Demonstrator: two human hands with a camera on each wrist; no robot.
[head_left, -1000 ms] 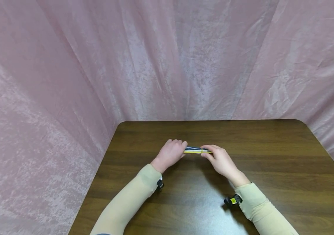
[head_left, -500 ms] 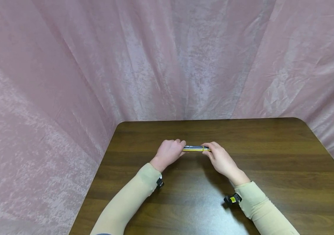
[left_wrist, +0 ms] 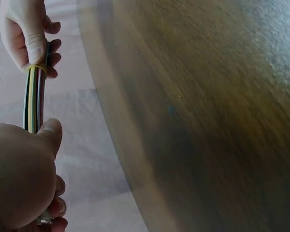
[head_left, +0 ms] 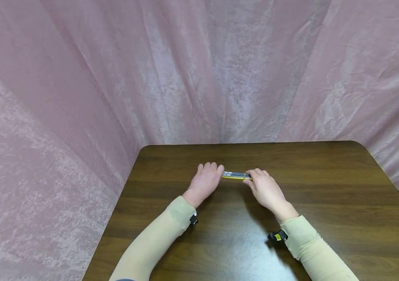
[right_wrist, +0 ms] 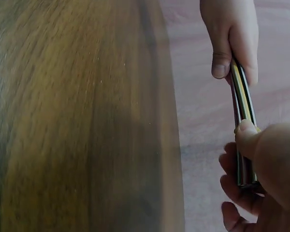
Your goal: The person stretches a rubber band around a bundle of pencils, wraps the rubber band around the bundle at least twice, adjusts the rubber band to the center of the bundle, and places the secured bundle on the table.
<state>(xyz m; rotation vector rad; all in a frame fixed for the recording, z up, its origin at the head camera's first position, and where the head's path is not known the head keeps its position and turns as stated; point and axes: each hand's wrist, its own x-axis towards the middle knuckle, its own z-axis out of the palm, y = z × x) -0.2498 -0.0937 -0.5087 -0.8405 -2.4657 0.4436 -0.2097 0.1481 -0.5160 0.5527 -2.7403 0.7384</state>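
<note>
Both hands hold a bundle of pencils (head_left: 233, 175), dark, yellow and other colours, level above the table. My left hand (head_left: 204, 182) grips the left end, its palm hiding that part. In the left wrist view, the thumb (left_wrist: 52, 129) lies along the pencils and the fingers curl underneath. At the other end my right hand (head_left: 266, 191) pinches the bundle near a yellow rubber band (left_wrist: 37, 66). The right wrist view shows its thumb (right_wrist: 247, 129) pressed at the band, with curled fingers below and the flat pencil ends (right_wrist: 247, 184) poking past.
The brown wooden table (head_left: 308, 164) has rounded far corners. Pink velvet curtain (head_left: 185, 78) hangs behind it and along the sides. A small black camera (head_left: 277, 236) sits on the right wrist, another black camera (head_left: 193, 219) on the left.
The left hand has turned slightly, its knuckles rising a little, and the pencil bundle now tilts down to the right. The right hand has shifted slightly up along with it.
</note>
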